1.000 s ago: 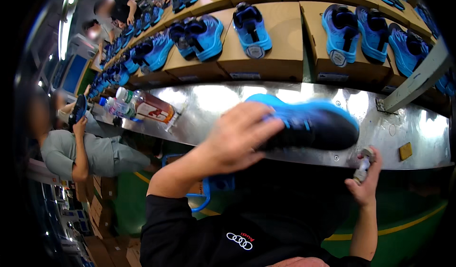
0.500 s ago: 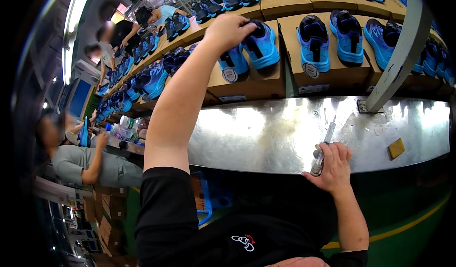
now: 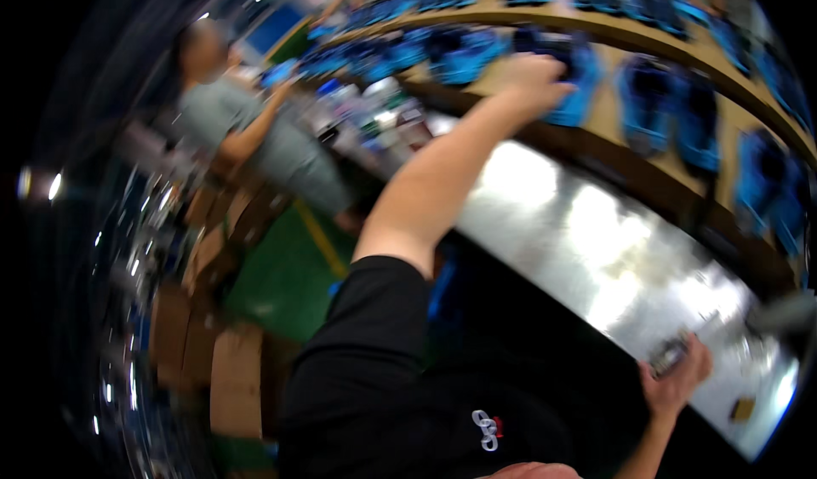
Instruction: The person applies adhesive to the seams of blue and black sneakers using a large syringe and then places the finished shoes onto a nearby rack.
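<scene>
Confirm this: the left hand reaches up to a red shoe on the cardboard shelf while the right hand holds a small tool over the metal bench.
Wrong on one count: the shoe is blue, not red, as the head view shows. The rest stands: the left hand reaches up to it on the cardboard shelf while the right hand holds a small tool over the metal bench.
</scene>
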The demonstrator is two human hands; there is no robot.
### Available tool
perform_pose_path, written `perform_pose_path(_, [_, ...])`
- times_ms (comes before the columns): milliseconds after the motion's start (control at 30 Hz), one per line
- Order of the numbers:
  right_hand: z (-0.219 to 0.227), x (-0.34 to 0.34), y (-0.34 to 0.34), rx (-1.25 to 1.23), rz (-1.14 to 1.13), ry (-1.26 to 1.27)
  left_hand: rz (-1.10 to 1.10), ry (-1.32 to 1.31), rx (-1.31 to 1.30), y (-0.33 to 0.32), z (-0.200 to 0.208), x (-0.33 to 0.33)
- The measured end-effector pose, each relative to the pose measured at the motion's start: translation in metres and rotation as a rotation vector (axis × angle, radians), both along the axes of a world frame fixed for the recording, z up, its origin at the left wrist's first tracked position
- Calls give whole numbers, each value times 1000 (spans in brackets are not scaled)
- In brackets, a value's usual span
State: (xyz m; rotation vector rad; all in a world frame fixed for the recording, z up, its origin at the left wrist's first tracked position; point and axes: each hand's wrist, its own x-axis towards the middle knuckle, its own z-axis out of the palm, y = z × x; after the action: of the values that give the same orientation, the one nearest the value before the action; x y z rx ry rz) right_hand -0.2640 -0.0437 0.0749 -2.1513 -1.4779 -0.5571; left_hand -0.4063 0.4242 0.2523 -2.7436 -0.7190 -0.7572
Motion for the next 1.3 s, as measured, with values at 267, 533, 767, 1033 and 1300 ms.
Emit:
perform_pose_path(267, [-27,6,-28,111,182,731,-251,-123,-237,-110,-46,-176])
perform_pose_path(533, [0,5,-40,-12,162,583,-78,-1,-673,-112,-56,-212])
perform_pose_path(767, [4,-3,-60,222,111,1025,-59,445,-679,-94,-51,-151])
perform_pose_path(1033, [24,-31,-44,208,-75,1034,-348,340,-246,-123,-23,-144])
perform_pose_path(1300, [80,-48,-50,273,-105,1358,-992,98,-210,-183,-75,-73])
